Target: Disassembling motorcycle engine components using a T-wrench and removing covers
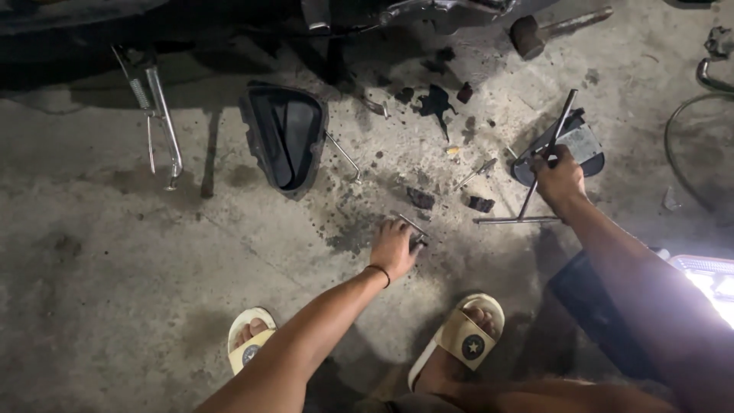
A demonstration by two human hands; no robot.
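The left hand (394, 248) reaches down to the stained concrete floor (115, 268), fingers curled over a small dark metal part (415, 233) that lies under its fingertips; the glare and shadow leave it unclear whether the hand is gripping the part or only pressing on it. The right hand (558, 180) is closed around the crossing of a cross-shaped wrench (535, 183), one bar of which lies flat on the floor just below the hand. A black plastic cover (284, 138) sits well apart to the left, and small screws (478, 172) lie between the hands.
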